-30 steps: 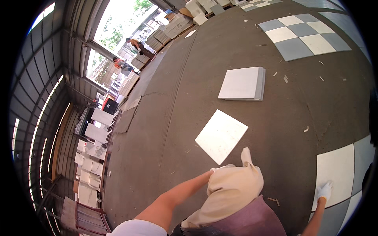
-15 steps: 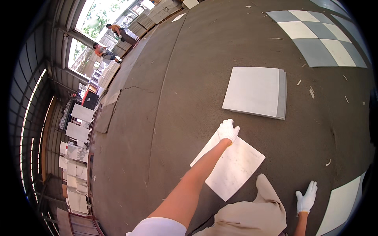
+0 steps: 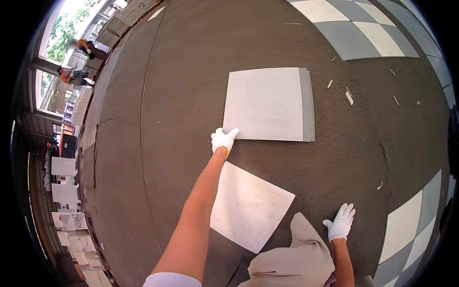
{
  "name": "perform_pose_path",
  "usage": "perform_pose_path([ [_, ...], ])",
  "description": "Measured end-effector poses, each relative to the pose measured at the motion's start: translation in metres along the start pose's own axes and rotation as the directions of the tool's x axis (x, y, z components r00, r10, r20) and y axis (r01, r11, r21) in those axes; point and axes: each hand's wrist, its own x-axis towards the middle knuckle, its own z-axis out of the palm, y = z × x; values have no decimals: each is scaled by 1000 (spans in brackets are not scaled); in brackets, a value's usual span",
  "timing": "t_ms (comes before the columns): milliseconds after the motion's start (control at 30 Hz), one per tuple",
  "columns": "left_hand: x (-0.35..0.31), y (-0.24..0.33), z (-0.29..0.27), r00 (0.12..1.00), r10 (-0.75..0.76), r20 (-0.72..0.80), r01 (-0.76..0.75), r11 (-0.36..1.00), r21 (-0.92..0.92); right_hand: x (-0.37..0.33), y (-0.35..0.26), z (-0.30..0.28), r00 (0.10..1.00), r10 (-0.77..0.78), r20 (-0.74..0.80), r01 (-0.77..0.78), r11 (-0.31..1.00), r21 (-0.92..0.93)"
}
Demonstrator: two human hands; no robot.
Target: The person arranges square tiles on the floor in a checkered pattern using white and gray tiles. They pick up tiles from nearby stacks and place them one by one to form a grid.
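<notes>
A stack of square tiles [image 3: 264,106] lies flat on the dark floor, its pale top sheet offset from the greyer ones beneath. My left hand [image 3: 223,140], in a white glove, reaches its near left corner, thumb and fingers apart at the edge; no firm hold shows. Closer to me, a single white marble-look tile [image 3: 252,206] lies at an angle, partly covered by my left forearm. To the right of my knee, my gloved right hand [image 3: 341,222] rests on the floor with fingers spread.
Grey and white checkered tiles [image 3: 356,28] cover part of the floor at the far right, with more tiles [image 3: 404,232] at the near right. Small offcuts [image 3: 349,97] are scattered between. Two people [image 3: 76,75] work by stacks at the far left; pale slabs [image 3: 65,193] line the left side.
My left hand has left the white tile's far corner and reached the stack's near left corner. My right hand stays down on the floor, while the view has shifted rightward.
</notes>
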Motion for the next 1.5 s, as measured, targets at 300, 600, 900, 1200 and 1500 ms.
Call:
perform_pose_path([
  [300, 47, -13, -8, 935, -81, 346, 182, 945, -270, -1, -6, -1, 999, -40, -13, 40, 999, -13],
  [600, -16, 26, -56, 732, 91, 675, 275, 867, -415, 2, -3, 3, 1000, -15, 15, 15, 1000, -22],
  [900, -92, 95, -76, 788, 423, 447, 55, 675, -736, -4, 6, -1, 999, -26, -26, 27, 999, 47],
  [1200, -254, 134, -111, 711, 604, 358, -452, 784, -425, -6, 62, -13, 946, -315, -73, 317, 859, 403],
  [1500, -500, 160, -72, 101, 612, 785, -970, 234, -58, -80, 268, -25, 922, -382, -60, -235, -677, 698],
])
